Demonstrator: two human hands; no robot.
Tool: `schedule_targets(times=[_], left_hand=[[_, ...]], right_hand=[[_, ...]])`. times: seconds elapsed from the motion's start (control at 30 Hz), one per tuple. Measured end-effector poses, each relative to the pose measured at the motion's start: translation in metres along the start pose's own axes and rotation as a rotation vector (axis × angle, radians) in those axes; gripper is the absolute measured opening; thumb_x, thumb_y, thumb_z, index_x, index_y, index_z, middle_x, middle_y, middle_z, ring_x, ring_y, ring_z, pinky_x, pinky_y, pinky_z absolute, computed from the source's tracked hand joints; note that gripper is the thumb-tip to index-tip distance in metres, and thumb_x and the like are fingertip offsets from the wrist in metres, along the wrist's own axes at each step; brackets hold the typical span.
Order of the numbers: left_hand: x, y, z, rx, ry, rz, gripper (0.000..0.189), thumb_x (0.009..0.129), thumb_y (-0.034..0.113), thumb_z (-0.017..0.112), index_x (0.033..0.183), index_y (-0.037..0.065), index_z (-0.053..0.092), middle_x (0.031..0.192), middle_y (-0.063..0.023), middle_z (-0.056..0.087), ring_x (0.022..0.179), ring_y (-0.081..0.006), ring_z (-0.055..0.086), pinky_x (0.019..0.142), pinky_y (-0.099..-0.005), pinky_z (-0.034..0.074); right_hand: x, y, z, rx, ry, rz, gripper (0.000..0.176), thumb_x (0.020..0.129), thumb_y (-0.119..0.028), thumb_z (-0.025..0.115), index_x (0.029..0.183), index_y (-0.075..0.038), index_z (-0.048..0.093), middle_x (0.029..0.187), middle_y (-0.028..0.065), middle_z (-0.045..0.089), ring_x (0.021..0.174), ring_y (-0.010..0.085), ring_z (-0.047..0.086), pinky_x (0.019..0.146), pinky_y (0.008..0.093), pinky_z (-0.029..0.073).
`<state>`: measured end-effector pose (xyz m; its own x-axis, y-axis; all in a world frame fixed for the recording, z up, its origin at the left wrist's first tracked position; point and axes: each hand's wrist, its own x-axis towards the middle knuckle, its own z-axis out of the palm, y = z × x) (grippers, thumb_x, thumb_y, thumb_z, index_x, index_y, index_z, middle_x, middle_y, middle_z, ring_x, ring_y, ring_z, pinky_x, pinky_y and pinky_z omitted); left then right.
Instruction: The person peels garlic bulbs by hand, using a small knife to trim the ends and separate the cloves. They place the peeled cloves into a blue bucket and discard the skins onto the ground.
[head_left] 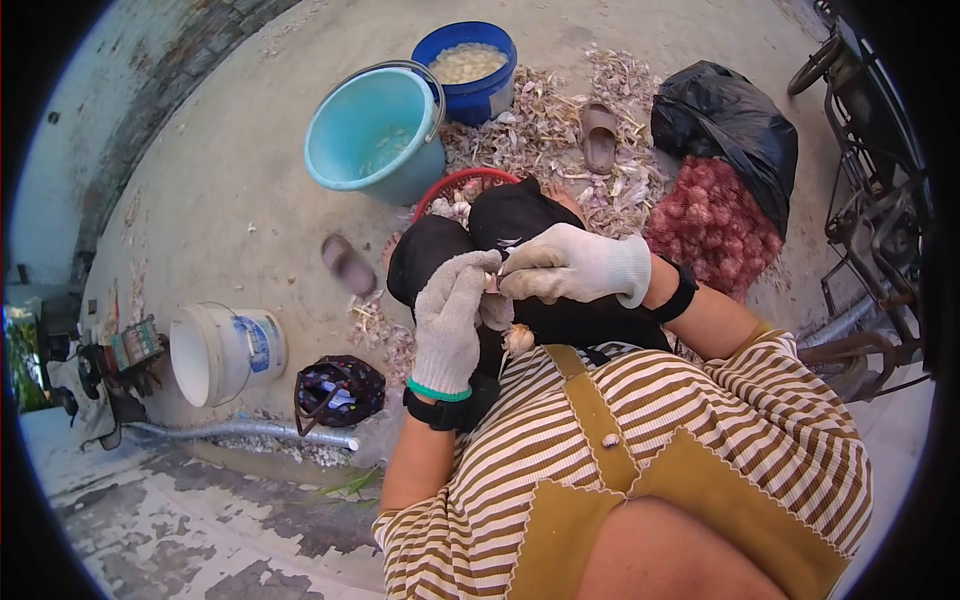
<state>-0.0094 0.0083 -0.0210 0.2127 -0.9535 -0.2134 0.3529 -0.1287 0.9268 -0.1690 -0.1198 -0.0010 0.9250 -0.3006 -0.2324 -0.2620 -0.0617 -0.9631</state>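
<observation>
My left hand (pixel 450 315), in a pale work glove with a green cuff, is closed on a small garlic clove (pixel 491 284) in front of my knees. My right hand (pixel 575 265), gloved too, meets it there with fingers pinched at the clove; their tips partly hide it. A garlic bulb (pixel 518 340) with loose skin rests at my lap, just below the hands. Beyond my knees, a red basket (pixel 428 195) holds more garlic, partly covered by my legs.
A turquoise bucket (pixel 335 150) and a blue bucket (pixel 490 105) of peeled cloves stand ahead, beside scattered garlic skins (pixel 540 125). Right are a red net sack of garlic (pixel 710 220) and a black bag (pixel 730 115); left, a white bucket (pixel 262 345) and dark bag (pixel 340 392).
</observation>
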Motion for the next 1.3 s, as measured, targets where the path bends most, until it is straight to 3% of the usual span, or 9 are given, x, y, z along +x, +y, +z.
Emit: schedule_targets(times=[0.2, 0.4, 0.57, 0.63, 0.73, 0.8, 0.93, 1.17, 1.3], left_hand=[[0.014, -0.002, -0.013, -0.375, 0.009, 0.004, 0.027, 0.101, 0.02, 0.046, 0.11, -0.001, 0.059, 0.08, -0.0106, 0.065, 0.059, -0.0157, 0.063, 0.049, -0.0244, 0.05], [0.079, 0.011, -0.074, -0.366, 0.133, -0.046, 0.026, 0.1, 0.022, 0.047, 0.113, 0.001, 0.056, 0.082, -0.0115, 0.064, 0.058, -0.0202, 0.064, 0.049, -0.0285, 0.052], [0.16, 0.061, -0.102, -0.084, 0.351, -0.002, 0.031, 0.098, 0.023, 0.049, 0.118, 0.0, 0.053, 0.089, -0.0114, 0.064, 0.063, -0.0236, 0.064, 0.055, -0.0328, 0.053], [0.167, 0.062, -0.102, 0.533, 0.461, -0.066, 0.033, 0.095, 0.028, 0.054, 0.113, 0.001, 0.059, 0.09, -0.0109, 0.066, 0.068, -0.0217, 0.065, 0.062, -0.0342, 0.053], [0.127, 0.042, -0.093, 0.866, 0.285, -0.025, 0.028, 0.09, 0.026, 0.062, 0.105, 0.002, 0.066, 0.09, -0.0096, 0.066, 0.076, -0.0177, 0.064, 0.063, -0.0302, 0.049], [0.08, 0.023, -0.068, 1.093, -0.035, 0.43, 0.024, 0.082, 0.031, 0.067, 0.089, 0.009, 0.071, 0.084, -0.0108, 0.065, 0.078, -0.0233, 0.065, 0.07, -0.0381, 0.05], [-0.002, 0.02, -0.014, 1.563, -0.538, 0.309, 0.029, 0.071, 0.037, 0.073, 0.079, 0.01, 0.066, 0.078, -0.0069, 0.055, 0.078, -0.0235, 0.058, 0.064, -0.0394, 0.044], [-0.028, -0.003, -0.018, 1.813, -0.471, 0.361, 0.018, 0.075, 0.026, 0.067, 0.073, 0.01, 0.062, 0.076, -0.0064, 0.053, 0.078, -0.0257, 0.056, 0.064, -0.0399, 0.042], [-0.022, -0.014, -0.03, 1.624, -0.398, 0.375, 0.008, 0.076, 0.021, 0.065, 0.074, 0.013, 0.066, 0.078, -0.0073, 0.054, 0.079, -0.0271, 0.055, 0.065, -0.0422, 0.043]], right_hand=[[-0.006, 0.008, -0.012, 0.358, -0.033, 0.142, 0.032, 0.097, -0.031, 0.056, 0.095, -0.001, 0.067, 0.061, -0.0004, 0.052, 0.05, 0.0058, 0.042, 0.044, 0.021, 0.031], [-0.013, 0.034, -0.025, 0.519, 0.3, 0.173, 0.04, 0.1, -0.036, 0.046, 0.098, -0.001, 0.064, 0.057, -0.0035, 0.044, 0.044, 0.0048, 0.037, 0.041, 0.0202, 0.025], [-0.012, 0.042, -0.022, 0.506, 0.352, 0.227, 0.041, 0.1, -0.038, 0.046, 0.098, -0.001, 0.063, 0.058, -0.0033, 0.045, 0.045, 0.0047, 0.037, 0.041, 0.0196, 0.026], [-0.014, 0.039, -0.022, 0.488, 0.381, 0.24, 0.041, 0.1, -0.039, 0.047, 0.098, -0.001, 0.063, 0.058, -0.0032, 0.045, 0.045, 0.0046, 0.037, 0.041, 0.0196, 0.026], [-0.022, 0.052, -0.019, 0.504, 0.401, 0.252, 0.042, 0.099, -0.04, 0.048, 0.098, -0.001, 0.062, 0.058, -0.003, 0.045, 0.046, 0.0048, 0.039, 0.042, 0.0196, 0.026], [-0.025, 0.056, -0.02, 0.509, 0.4, 0.281, 0.041, 0.099, -0.04, 0.048, 0.098, -0.001, 0.062, 0.059, -0.0028, 0.046, 0.047, 0.0047, 0.039, 0.042, 0.0198, 0.026], [-0.02, 0.05, -0.015, 0.497, 0.397, 0.286, 0.036, 0.098, -0.038, 0.049, 0.096, -0.004, 0.063, 0.062, -0.0034, 0.046, 0.047, 0.0031, 0.038, 0.041, 0.0185, 0.028], [-0.025, 0.043, -0.012, 0.507, 0.392, 0.295, 0.035, 0.096, -0.038, 0.054, 0.103, -0.004, 0.059, 0.07, -0.0014, 0.052, 0.052, 0.0043, 0.043, 0.044, 0.019, 0.031], [-0.036, 0.044, -0.008, 0.486, 0.406, 0.269, 0.038, 0.095, -0.04, 0.055, 0.105, -0.004, 0.059, 0.071, -0.0006, 0.054, 0.052, 0.0048, 0.044, 0.044, 0.02, 0.032]])
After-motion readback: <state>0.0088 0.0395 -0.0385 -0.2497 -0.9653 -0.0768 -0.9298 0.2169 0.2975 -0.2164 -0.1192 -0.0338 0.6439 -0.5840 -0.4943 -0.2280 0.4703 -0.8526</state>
